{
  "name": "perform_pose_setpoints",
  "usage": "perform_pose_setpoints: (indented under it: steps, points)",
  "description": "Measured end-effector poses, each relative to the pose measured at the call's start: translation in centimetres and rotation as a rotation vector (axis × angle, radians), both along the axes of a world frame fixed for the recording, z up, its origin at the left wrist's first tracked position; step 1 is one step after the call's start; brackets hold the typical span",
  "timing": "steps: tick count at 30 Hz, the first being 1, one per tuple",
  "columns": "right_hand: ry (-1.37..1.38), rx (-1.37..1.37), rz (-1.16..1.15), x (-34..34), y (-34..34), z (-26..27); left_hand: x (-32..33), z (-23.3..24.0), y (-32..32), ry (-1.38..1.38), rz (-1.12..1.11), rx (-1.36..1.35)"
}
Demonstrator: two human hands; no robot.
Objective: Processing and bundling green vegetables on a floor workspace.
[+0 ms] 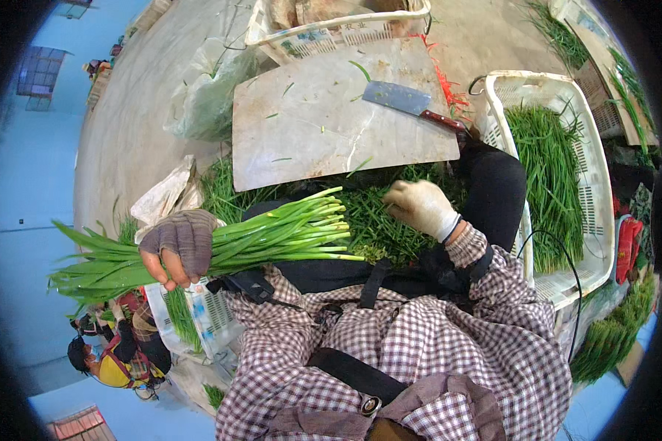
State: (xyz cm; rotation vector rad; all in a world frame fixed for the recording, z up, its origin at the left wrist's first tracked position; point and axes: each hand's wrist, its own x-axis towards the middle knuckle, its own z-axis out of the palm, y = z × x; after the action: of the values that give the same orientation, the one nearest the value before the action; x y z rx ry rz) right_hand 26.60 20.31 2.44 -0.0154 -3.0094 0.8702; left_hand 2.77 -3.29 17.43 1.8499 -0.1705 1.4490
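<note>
My left hand [177, 248], in a grey-brown fingerless glove, is closed around a bunch of long green leafy stalks, likely garlic chives [276, 234]. Their pale cut ends point right and the leaves spread out to the left. My right hand [419, 208], in a whitish glove, is slightly blurred, with its fingers curled, above loose green cuttings [383, 220]; whether it holds anything cannot be told. Beyond both hands lies a pale board [320, 127] with leaf scraps. A cleaver [400, 98] with a reddish-brown handle rests at the board's right side.
A white plastic crate [598, 165] filled with green stalks stands at the right. Another crate [336, 30] stands beyond the board. A clear plastic bag [212, 99] lies left of the board. At the lower left another person [118, 358] sits near a crate [215, 320].
</note>
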Motion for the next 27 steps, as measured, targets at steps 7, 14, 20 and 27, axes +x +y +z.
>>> perform_pose_setpoints:
  steps: [7,14,20,27]
  points:
    - [0.66,-0.395,0.129,-3.3,-3.7,5.4,1.6,0.9,1.4,0.057,-0.018,-0.03]
    - [0.475,-0.665,0.212,-3.2,-5.6,4.8,2.2,0.3,1.6,-0.035,-0.041,-0.012]
    - [0.324,-0.863,0.04,-3.2,-5.8,5.6,2.8,-0.2,1.8,-0.093,-0.03,0.001]
    - [0.466,-0.788,0.183,-4.6,-5.8,7.0,4.0,-1.0,4.0,-0.09,-0.083,-0.051]
